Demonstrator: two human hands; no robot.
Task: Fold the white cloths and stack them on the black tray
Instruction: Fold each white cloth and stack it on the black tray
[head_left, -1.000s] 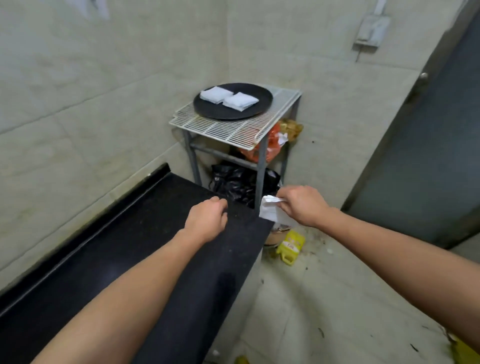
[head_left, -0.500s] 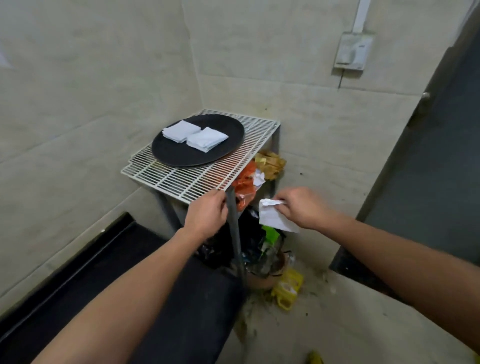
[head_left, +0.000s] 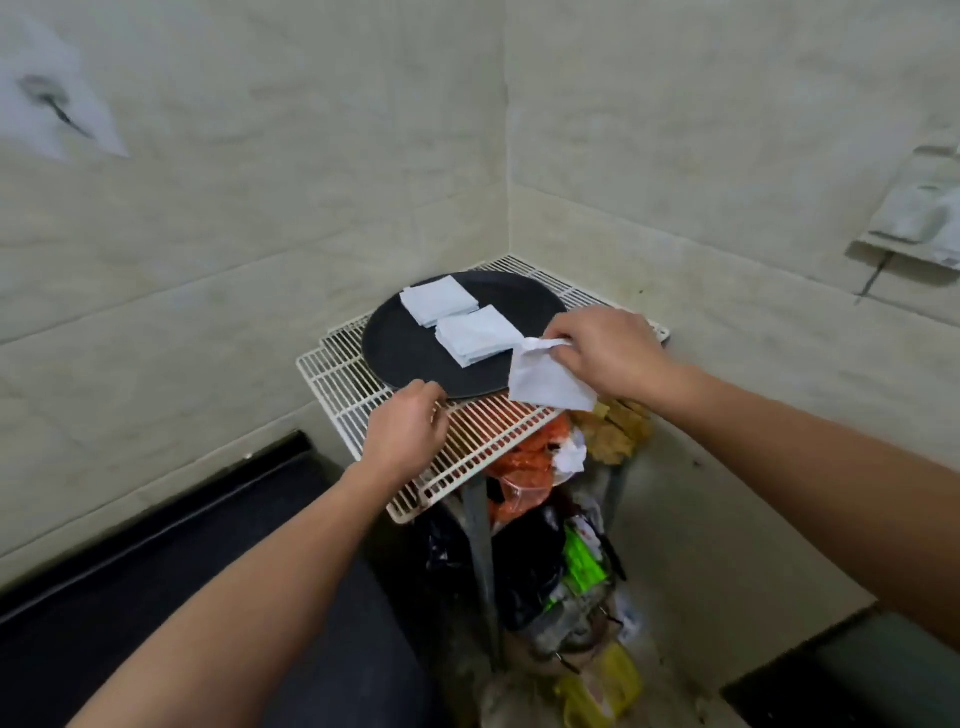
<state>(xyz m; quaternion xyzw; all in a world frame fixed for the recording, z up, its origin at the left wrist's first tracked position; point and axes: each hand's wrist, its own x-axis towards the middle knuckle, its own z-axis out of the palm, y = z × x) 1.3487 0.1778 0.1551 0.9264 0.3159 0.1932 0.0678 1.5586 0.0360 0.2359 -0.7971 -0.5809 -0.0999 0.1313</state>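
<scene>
The round black tray (head_left: 410, 358) sits on a white wire rack (head_left: 358, 400) in the corner of two tiled walls. Two folded white cloths lie on the tray: the far cloth (head_left: 439, 300) towards its back edge and the near cloth (head_left: 477, 335) at its middle. Their corners are just beside each other; I cannot tell if they touch.

The right hand (head_left: 605, 353) is above the tray's right rim. Its thumb and fingers pinch the top of a third cloth (head_left: 545, 382). This held cloth hangs loose and creased over the tray's front-right edge, just beside the near cloth.

The left hand (head_left: 405, 434) is at the tray's front rim, over the rack. Its fingers are loosely curled, with the tips right at the rim. I cannot tell whether they grip the rim or only come close to it.

Below the tray, under the rack, orange bags (head_left: 524, 462) and other wrappers are packed together. A black counter (head_left: 156, 597) runs along the wall, front-left of the tray.
</scene>
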